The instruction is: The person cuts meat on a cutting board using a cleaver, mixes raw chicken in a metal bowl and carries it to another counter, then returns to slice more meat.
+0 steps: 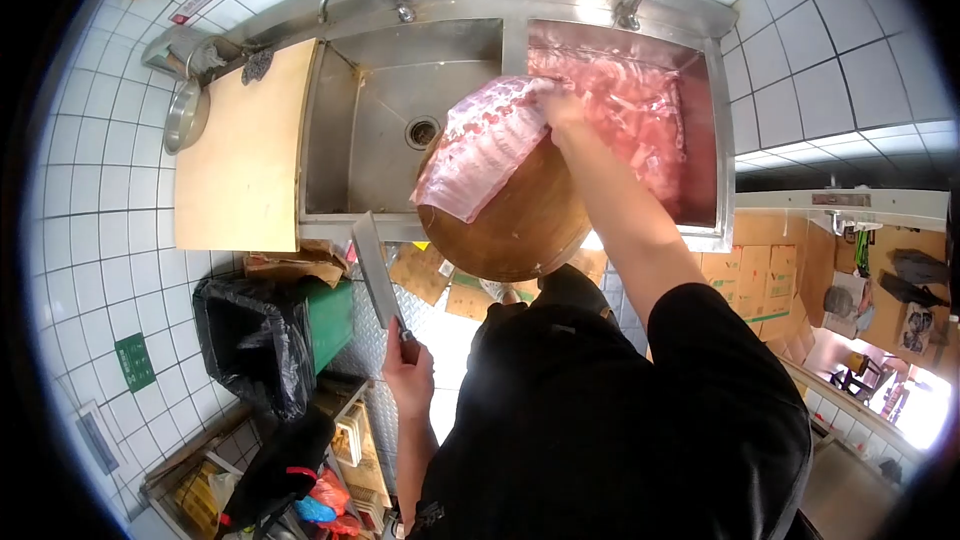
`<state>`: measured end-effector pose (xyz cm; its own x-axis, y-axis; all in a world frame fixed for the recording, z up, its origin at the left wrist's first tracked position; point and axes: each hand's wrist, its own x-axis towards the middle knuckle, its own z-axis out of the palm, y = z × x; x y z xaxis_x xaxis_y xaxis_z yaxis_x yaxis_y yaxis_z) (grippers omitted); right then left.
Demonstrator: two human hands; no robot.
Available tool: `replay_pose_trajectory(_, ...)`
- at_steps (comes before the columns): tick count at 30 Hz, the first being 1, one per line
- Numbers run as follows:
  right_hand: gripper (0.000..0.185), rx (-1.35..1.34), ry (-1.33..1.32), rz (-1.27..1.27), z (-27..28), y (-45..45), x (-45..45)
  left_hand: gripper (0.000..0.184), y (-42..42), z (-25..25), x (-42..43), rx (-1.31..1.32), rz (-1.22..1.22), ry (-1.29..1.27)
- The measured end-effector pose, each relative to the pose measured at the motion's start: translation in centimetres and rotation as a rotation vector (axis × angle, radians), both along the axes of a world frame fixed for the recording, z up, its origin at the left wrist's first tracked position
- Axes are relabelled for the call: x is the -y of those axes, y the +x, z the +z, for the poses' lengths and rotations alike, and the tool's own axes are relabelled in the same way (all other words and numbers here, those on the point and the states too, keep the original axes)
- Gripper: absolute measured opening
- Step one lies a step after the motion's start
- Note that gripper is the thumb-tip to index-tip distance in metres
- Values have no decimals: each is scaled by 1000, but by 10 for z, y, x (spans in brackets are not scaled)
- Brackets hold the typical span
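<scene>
A slab of pale pink ribs (485, 145) lies slanted over a round wooden board (510, 230), its lower left end reaching past the board's edge. My right hand (560, 108) grips the upper right end of the slab, fingers partly blurred. Low on the left, my left hand (408, 370) is closed round the handle of a cleaver (375, 270), whose blade points up and away from the board. More red meat in reddish liquid fills the right sink basin (705, 140) beside my right hand.
The left basin (395, 140) has a drain, with a pale wooden board (245, 160) and a metal bowl (186, 118) left of it. Two faucets (405, 12) stand behind. A black-lined bin (250, 340) is at lower left, cardboard boxes (760, 280) at right.
</scene>
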<state>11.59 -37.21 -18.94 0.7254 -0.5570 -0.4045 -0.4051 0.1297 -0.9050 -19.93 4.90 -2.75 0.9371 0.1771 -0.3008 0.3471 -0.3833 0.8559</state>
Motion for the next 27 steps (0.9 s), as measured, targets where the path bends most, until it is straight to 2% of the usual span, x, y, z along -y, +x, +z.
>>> replay_pose_trajectory(1,44,18,11,-104,9,-5,-12,67,0,-4,-1,5,1,-2)
replay_pose_trajectory(3,46,56,28,-310,66,-33,-54,68,2,-8,-1,-5,17,-27)
replay_pose_trajectory(4,47,-28,111,-245,111,-53,-70,68,3,-8,-2,-21,28,-46)
replay_pose_trajectory(6,52,12,28,-281,38,-54,-91,68,5,-9,-2,-32,45,-81)
replay_pose_trajectory(7,55,206,227,-255,1,-62,-105,69,6,-10,-3,-25,50,-98)
replay_pose_trajectory(9,54,-25,219,-234,1,-73,-138,69,8,-10,-4,-17,57,-133)
replay_pose_trajectory(11,54,-103,120,-233,-20,-75,-170,69,9,-7,-6,-16,61,-164)
replay_pose_trajectory(13,55,-166,95,-196,6,-85,-180,69,10,-7,-11,-2,41,-165)
replay_pose_trajectory(16,52,-7,144,-164,32,-93,-175,69,11,-10,-26,45,-29,-132)
replay_pose_trajectory(20,47,-61,87,20,37,-126,-130,70,20,6,-32,20,-106,-192)
replay_pose_trajectory(22,44,-89,61,78,59,-156,-106,71,26,5,-33,-2,-206,-205)
replay_pose_trajectory(23,44,-38,14,99,50,-170,-97,71,31,6,-30,-14,-248,-220)
replay_pose_trajectory(26,47,-257,-263,271,85,-206,-85,73,49,35,-5,-78,-382,-315)
replay_pose_trajectory(27,54,-298,-440,345,72,-211,-79,74,56,39,3,-97,-449,-324)
